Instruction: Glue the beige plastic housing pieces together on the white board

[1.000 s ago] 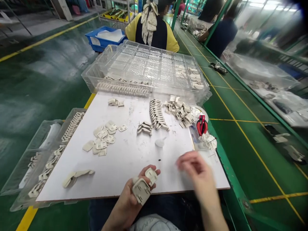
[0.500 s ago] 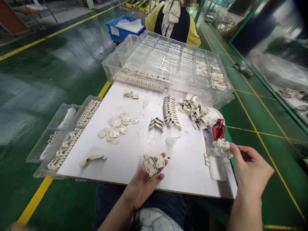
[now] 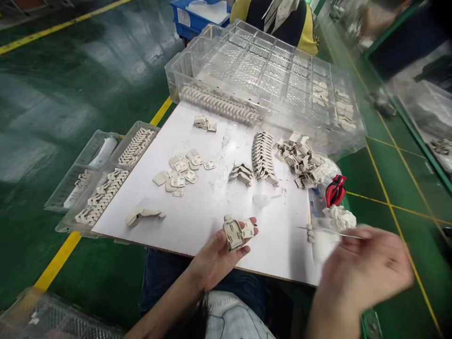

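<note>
In the head view my left hand (image 3: 211, 261) is closed around a beige moulded plastic part (image 3: 233, 234), its recessed, slotted side facing up. A smaller flat beige plate (image 3: 248, 229) lies against the same hand's fingers. My right hand (image 3: 369, 270), smeared by motion, pinches a thin, needle-like rod (image 3: 330, 230) that points left across the board's right edge. Close to it are a crumpled white wad (image 3: 339, 217) and a white block-like item (image 3: 323, 246). A curved beige part (image 3: 144, 215) rests at the board's front left.
The white board (image 3: 197, 216) carries loose beige plates (image 3: 178, 174), a row of stacked parts (image 3: 263, 157) and a heaped pile (image 3: 302, 159). Clear compartment trays (image 3: 263, 70) stand behind; more trays (image 3: 102, 174) sit at left. Red-handled pliers (image 3: 334, 190) lie right. A person (image 3: 271, 19) sits beyond.
My right hand has come away from the crumpled white wad, moving down, and the thin rod now shows in its fingers. The left hand keeps its parts. The view has tilted down.
</note>
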`<action>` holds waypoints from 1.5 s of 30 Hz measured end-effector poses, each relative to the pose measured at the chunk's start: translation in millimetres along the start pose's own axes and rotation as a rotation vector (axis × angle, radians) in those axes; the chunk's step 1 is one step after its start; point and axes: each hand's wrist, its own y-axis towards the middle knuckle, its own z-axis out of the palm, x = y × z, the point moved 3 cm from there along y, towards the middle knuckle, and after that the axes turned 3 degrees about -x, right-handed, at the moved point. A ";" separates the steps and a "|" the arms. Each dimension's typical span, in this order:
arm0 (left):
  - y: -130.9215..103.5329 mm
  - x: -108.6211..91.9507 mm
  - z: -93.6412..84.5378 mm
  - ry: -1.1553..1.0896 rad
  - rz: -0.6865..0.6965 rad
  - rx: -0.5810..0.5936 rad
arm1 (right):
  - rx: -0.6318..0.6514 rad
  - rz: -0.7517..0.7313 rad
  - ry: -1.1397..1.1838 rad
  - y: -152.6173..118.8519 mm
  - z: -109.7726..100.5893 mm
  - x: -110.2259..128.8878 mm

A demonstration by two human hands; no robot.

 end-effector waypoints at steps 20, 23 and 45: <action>-0.1 -0.4 3.1 0.014 -0.004 0.005 | 0.362 0.242 0.123 -62.0 49.0 -1.4; -0.4 -1.2 2.5 0.013 -0.006 0.000 | 0.333 0.265 0.126 -60.6 45.6 -3.5; 2.8 -3.2 -5.9 0.075 -0.007 -0.068 | -0.406 -0.288 -0.358 46.1 -51.9 -10.8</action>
